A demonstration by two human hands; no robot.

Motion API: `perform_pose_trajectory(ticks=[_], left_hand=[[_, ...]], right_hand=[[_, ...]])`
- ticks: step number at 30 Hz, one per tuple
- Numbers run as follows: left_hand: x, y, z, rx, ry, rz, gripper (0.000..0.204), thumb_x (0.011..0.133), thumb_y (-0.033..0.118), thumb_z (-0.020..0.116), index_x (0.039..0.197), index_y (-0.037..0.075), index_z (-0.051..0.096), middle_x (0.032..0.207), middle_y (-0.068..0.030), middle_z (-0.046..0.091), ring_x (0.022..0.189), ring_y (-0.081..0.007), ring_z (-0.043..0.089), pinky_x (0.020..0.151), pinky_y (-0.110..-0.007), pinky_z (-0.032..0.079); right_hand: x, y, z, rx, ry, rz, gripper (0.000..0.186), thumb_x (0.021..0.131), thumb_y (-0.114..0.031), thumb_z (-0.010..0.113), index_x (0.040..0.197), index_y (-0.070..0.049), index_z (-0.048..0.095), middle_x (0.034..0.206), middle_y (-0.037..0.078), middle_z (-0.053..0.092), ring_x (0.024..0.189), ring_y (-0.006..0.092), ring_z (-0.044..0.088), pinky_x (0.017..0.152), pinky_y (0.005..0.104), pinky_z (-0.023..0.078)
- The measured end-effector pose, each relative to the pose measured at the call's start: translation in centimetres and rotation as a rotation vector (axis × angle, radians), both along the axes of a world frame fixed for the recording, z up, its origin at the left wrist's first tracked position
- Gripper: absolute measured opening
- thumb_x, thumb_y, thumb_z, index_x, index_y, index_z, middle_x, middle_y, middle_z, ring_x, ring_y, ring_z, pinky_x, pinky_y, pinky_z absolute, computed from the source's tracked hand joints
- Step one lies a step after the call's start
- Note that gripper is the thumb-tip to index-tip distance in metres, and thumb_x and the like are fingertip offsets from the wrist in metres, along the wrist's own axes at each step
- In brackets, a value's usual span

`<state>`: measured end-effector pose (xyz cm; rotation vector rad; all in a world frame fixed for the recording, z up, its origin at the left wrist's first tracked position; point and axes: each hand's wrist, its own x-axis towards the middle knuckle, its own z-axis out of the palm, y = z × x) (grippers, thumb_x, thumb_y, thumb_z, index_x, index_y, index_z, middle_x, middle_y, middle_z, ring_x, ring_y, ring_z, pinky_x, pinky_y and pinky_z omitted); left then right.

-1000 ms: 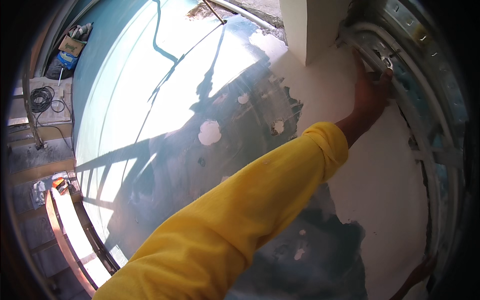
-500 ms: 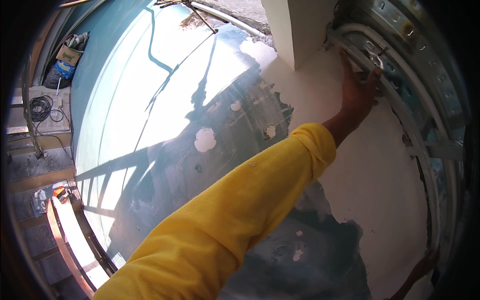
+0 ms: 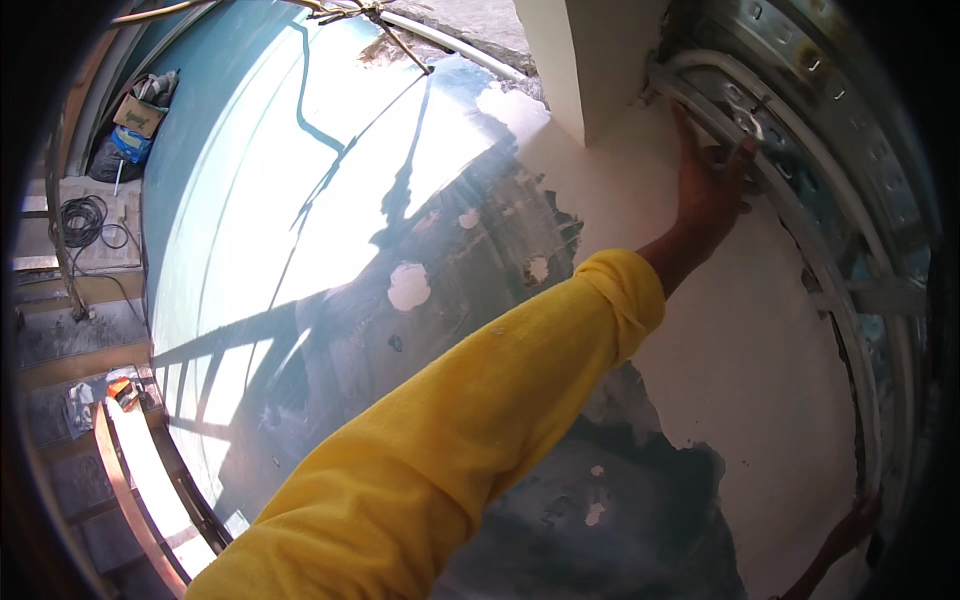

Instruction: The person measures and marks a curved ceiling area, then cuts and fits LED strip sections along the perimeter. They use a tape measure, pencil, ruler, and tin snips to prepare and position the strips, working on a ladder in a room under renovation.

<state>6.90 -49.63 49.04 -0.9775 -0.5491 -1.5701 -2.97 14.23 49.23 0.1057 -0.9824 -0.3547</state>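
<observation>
My left hand [image 3: 708,190] reaches out at the upper right, its arm in a yellow sleeve [image 3: 440,440] crossing the view. Its thumb and fingers close on a long grey bar [image 3: 800,210], which looks bent in this wide view. The bar lies along the edge of a wall area coated with pale plaster [image 3: 750,350]. Low at the right rim, my right hand [image 3: 858,520] grips the same bar near its lower end. Part of that hand is dark and hard to make out. Some fingers of the left hand are hidden behind it.
A white pillar [image 3: 582,60] juts out beside my left hand. Perforated metal planks [image 3: 800,50] and pipes line the right. Steps [image 3: 75,325] descend on the left, with a coiled black cable [image 3: 82,220], a cardboard box [image 3: 138,115] and bags. Wooden poles [image 3: 375,14] cross the top.
The view has shifted very slightly. Both hands keep their places on the bar.
</observation>
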Motion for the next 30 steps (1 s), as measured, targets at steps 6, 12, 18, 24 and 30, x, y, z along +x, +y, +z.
perform_pose_trajectory(ticks=[6,12,18,24,30], left_hand=[[-0.4,1.0,0.3,-0.010,0.007,-0.061,0.107,0.102,0.031,0.066,0.161,0.030,-0.023,0.130,-0.0257,0.058,0.089,-0.0269,0.073,0.070,-0.037,0.064],[-0.1,-0.3,0.1,0.019,0.021,-0.025,0.108,0.101,0.027,0.067,0.161,0.029,-0.023,0.125,-0.0241,0.059,0.084,-0.0250,0.072,0.064,-0.036,0.063],[-0.2,0.4,0.1,-0.028,0.018,-0.063,0.116,0.097,0.040,0.072,0.160,0.026,-0.025,0.136,-0.0275,0.055,0.093,-0.0282,0.072,0.074,-0.039,0.062],[-0.2,-0.5,-0.2,-0.031,0.017,0.009,0.117,0.097,0.038,0.072,0.160,0.025,-0.025,0.135,-0.0278,0.055,0.091,-0.0277,0.072,0.074,-0.039,0.062],[-0.3,-0.4,0.0,-0.002,0.013,-0.010,0.117,0.097,0.034,0.074,0.161,0.024,-0.024,0.136,-0.0277,0.055,0.093,-0.0283,0.072,0.076,-0.040,0.062]], right_hand=[[2.1,1.0,0.4,-0.004,0.062,-0.028,0.051,0.105,-0.045,0.056,0.130,-0.001,0.063,0.119,0.023,0.063,0.108,0.0433,0.061,0.095,0.0564,0.048],[-0.8,-0.7,-0.2,0.011,0.021,0.055,0.051,0.106,-0.043,0.055,0.130,0.001,0.063,0.120,0.024,0.064,0.109,0.0445,0.061,0.097,0.0569,0.047],[2.2,0.4,0.4,0.012,0.020,0.030,0.052,0.107,-0.044,0.052,0.131,0.000,0.063,0.121,0.025,0.064,0.110,0.0449,0.061,0.098,0.0575,0.047],[-1.6,-0.2,-0.3,0.009,0.038,0.055,0.053,0.107,-0.047,0.050,0.131,-0.002,0.064,0.122,0.024,0.064,0.110,0.0450,0.061,0.096,0.0581,0.047],[-0.2,-0.8,-0.5,-0.016,0.009,0.080,0.054,0.106,-0.048,0.050,0.130,-0.002,0.064,0.121,0.023,0.065,0.110,0.0448,0.061,0.096,0.0579,0.047]])
